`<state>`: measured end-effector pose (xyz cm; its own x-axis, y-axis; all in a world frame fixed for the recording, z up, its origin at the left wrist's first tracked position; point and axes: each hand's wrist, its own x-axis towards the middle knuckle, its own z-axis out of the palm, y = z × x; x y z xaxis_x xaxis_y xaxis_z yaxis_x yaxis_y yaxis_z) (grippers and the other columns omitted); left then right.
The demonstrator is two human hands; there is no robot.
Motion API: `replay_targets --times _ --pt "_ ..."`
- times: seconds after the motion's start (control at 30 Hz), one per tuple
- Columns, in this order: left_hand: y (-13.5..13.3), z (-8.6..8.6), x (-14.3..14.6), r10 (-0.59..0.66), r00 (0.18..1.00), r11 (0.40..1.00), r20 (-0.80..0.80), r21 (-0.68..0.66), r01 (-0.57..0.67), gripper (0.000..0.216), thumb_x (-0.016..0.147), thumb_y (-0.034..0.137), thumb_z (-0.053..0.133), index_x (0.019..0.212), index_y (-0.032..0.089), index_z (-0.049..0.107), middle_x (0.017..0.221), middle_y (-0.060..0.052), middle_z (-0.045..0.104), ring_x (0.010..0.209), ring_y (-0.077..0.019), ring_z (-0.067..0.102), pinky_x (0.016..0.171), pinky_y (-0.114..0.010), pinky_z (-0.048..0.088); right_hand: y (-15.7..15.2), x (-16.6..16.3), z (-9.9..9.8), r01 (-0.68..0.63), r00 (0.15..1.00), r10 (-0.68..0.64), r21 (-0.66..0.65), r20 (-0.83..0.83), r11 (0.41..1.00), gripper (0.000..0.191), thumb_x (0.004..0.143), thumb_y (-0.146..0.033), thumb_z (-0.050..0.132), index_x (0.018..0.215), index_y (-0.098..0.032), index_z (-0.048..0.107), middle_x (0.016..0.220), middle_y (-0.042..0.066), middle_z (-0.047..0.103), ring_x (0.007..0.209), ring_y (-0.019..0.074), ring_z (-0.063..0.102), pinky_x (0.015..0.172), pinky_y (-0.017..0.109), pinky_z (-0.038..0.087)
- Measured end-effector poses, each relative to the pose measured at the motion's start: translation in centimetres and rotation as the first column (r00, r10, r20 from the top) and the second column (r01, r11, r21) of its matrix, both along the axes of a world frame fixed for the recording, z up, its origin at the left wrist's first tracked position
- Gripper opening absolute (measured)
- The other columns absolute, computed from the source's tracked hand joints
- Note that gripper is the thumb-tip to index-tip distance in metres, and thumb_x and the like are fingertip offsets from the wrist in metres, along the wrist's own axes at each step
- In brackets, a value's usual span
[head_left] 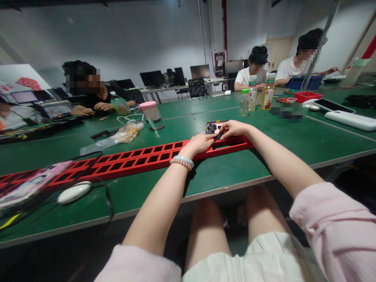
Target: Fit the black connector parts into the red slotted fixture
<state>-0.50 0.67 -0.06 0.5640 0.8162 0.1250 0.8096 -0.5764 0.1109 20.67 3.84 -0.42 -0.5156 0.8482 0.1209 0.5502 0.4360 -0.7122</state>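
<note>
A long red frame [138,167] with two rows of square openings lies along the near side of the green table. At its right part sits a small open box [212,128] with black pieces and a pinkish inside. My left hand [200,143], with a bangle and a beaded bracelet at the wrist, reaches over the frame, its fingers closed together at the box's near edge. From the right, my right hand [233,129] bends its fingers down in a pinch among the black pieces. The fingertips of both hands nearly meet. What they hold is too small to make out.
A phone in a pink case [44,178], a white mouse [74,192] and black cables lie left on the green table [188,184]. Beyond stand a pink-lidded cup [152,116], a plastic bag [123,135] and several bottles [267,96]. Several people sit across the table.
</note>
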Motion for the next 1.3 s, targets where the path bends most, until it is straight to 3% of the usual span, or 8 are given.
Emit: replay_targets --times 0.5,0.9,1.3 --pt "-0.5 0.4 0.4 0.015 1.0 1.0 -0.015 -0.003 -0.016 0.04 0.086 0.039 0.034 0.124 0.035 0.046 0.121 -0.001 0.054 0.107 -0.0227 0.051 0.09 -0.031 0.038 -0.8 0.0 0.6 -0.024 0.998 0.022 -0.04 -0.056 0.999 0.043 0.048 -0.035 0.073 0.084 -0.014 0.066 0.087 0.002 0.063 0.081 0.0156 0.055 0.076 0.027 0.04" --pt "-0.7 0.6 0.5 0.022 0.999 1.0 -0.034 0.004 -0.022 0.04 0.087 0.04 0.034 0.124 0.035 0.045 0.12 -0.001 0.054 0.107 -0.0236 0.051 0.089 -0.032 0.038 -1.0 0.0 1.0 -0.005 0.999 0.004 0.015 0.053 1.0 0.043 0.051 -0.038 0.071 0.087 -0.015 0.068 0.089 0.002 0.064 0.08 0.0161 0.055 0.071 0.025 0.04" --pt "-0.4 0.4 0.5 0.004 1.0 1.0 -0.023 -0.006 -0.004 0.04 0.086 0.041 0.034 0.123 0.034 0.048 0.12 0.001 0.055 0.108 -0.0226 0.051 0.091 -0.03 0.037 -0.5 0.7 1.1 -0.017 0.991 0.011 0.045 0.136 0.999 0.042 0.056 -0.04 0.07 0.093 -0.02 0.07 0.091 0.001 0.066 0.084 0.0182 0.057 0.076 0.025 0.039"
